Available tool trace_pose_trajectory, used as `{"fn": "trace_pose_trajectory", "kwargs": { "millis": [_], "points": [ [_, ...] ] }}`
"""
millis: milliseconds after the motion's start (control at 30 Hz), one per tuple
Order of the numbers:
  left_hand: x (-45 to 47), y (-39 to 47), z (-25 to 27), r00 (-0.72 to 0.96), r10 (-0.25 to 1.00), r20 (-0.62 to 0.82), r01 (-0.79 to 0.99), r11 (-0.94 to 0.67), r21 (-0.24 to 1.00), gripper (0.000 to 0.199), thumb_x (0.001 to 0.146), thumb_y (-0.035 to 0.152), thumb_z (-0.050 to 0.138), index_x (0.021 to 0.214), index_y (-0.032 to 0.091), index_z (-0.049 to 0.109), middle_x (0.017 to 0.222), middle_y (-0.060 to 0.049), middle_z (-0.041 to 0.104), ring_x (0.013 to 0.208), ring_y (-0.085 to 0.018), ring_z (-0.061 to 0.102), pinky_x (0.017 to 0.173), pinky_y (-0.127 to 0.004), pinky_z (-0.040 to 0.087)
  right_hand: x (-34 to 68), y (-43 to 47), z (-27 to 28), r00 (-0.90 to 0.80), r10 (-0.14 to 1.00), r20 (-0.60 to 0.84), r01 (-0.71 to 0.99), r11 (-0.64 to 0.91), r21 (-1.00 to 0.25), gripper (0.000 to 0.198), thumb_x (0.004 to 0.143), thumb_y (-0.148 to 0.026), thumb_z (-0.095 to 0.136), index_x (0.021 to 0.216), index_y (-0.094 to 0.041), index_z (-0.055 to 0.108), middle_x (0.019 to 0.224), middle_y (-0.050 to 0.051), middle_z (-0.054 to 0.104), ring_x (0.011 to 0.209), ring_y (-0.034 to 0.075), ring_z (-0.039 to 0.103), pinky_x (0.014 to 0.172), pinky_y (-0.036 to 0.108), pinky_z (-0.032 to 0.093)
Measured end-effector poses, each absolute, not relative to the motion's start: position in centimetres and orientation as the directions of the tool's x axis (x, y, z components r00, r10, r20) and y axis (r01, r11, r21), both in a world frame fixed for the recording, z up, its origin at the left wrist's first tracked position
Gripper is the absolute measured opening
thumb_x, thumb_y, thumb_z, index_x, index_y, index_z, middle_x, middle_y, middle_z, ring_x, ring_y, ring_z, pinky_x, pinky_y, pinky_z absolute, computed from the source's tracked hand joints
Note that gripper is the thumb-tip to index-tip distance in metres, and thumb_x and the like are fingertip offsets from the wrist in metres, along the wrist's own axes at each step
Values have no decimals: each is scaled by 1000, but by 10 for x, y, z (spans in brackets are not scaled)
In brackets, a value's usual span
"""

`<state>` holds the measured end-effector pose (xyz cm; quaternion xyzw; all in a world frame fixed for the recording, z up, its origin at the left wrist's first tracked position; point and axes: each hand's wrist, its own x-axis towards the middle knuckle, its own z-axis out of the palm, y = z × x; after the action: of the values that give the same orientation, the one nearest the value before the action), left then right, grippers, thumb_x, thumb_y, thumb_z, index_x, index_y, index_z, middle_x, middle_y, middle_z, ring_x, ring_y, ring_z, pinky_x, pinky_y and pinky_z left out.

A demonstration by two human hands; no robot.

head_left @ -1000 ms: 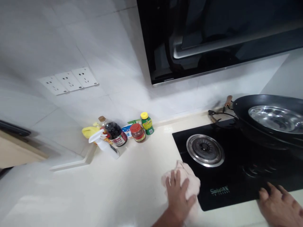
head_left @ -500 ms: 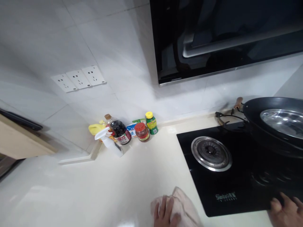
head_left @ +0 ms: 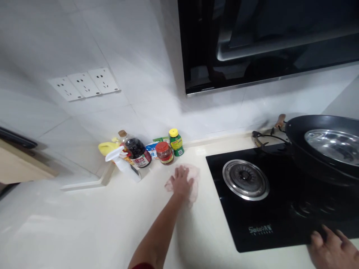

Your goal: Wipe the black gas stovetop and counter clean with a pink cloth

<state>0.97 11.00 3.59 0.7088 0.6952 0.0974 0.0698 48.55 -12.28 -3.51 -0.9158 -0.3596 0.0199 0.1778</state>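
A left hand (head_left: 181, 184), fingers spread, presses a pink cloth (head_left: 194, 176) — likely soft and light, best held mid-cloth under a flat palm — near the worktop's (head_left: 98, 220) back edge, the right hand (head_left: 334, 249) (its grip unclear) at the hob's (head_left: 249, 213) front edge.

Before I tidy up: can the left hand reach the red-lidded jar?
Likely yes: the left hand lies close to the jar, nothing standing between, though it would probably have to leave the cloth.
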Motion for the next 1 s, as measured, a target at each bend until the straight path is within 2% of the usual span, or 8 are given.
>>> {"fn": "trace_pose_trajectory", "kwargs": {
  "millis": [133,400,500,600,767,867,1000],
  "points": [
    [-58,102,44,-125,991,39,974,115,196,62,96,53,44,154,31,46,169,-9,40,157,-38,29,121,-69,30,475,-119,-19,781,621,71,602,-717,-350,75,95,-60,28,154,-21,51,162,18,43,143,46,44,114,63,31],
    [-151,12,49,-380,921,87,918,365,153,62,97,56,38,149,26,50,168,-12,40,155,-37,32,119,-67,35,473,-116,-21,775,625,99,609,-694,-384,69,98,-58,28,151,-22,53,162,17,43,143,45,43,114,63,30],
    [-164,-33,51,-462,879,118,883,444,149,63,99,57,29,148,25,51,166,-13,42,153,-37,36,115,-66,38,475,-115,-26,772,624,124,618,-689,-379,66,97,-56,31,148,-22,56,159,19,46,141,45,45,112,63,31],
    [-158,-78,48,-506,853,128,860,489,144,63,98,57,28,148,26,51,165,-14,43,152,-37,37,114,-66,40,473,-115,-29,753,633,180,649,-668,-365,63,99,-53,30,146,-21,57,157,19,47,140,43,45,112,62,32],
    [-104,-149,27,-448,886,121,892,434,121,61,98,59,31,149,33,50,168,-9,41,155,-36,34,114,-65,40,468,-115,-28,719,635,283,694,-641,-328,56,100,-45,34,144,-18,57,153,19,49,136,38,48,112,59,32],
    [-54,-181,14,-319,942,101,946,311,92,58,98,57,36,148,35,52,168,-7,41,156,-36,34,114,-65,40,468,-115,-28,705,636,315,709,-627,-322,53,100,-43,37,142,-18,57,152,19,51,137,36,48,112,58,32],
    [15,-199,1,-139,980,144,989,131,66,52,97,50,44,145,36,57,164,-8,48,154,-38,37,116,-67,36,467,-114,-24,702,638,316,712,-609,-351,53,102,-43,34,138,-14,60,152,20,50,137,36,46,114,58,31]
  ]
}}
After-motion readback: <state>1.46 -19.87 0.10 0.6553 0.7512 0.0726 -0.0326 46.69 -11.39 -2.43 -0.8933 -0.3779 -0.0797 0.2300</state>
